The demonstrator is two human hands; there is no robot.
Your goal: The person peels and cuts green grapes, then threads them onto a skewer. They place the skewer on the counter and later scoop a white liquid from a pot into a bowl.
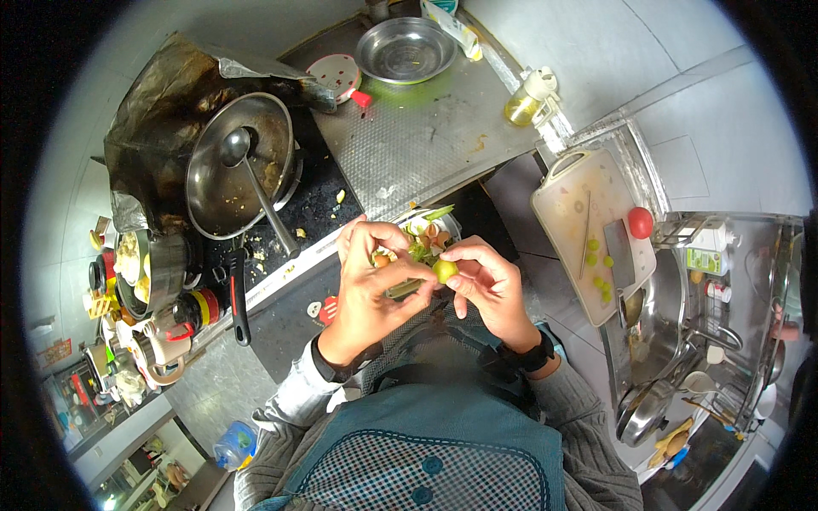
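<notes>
A round green grape point(445, 271) is held between the thumb and fingers of my right hand point(491, 287). My left hand point(382, 274) reaches in from the other side, its thumb and index fingertips pinched together against the grape's left edge. Whether a bit of skin is caught between those tips is too small to tell. Below both hands stands a bin of food scraps point(434, 227), with broken eggshells and green vegetable trimmings; my hands hide part of it.
Several green grapes point(593, 245), a cleaver point(618, 253) and a chopstick point(585, 233) lie on a cutting board point(562, 191) beside a red tomato point(640, 223). A sink point(664, 306) is at right. On the left, a wok point(217, 185) with a ladle point(255, 185) sits on the stove.
</notes>
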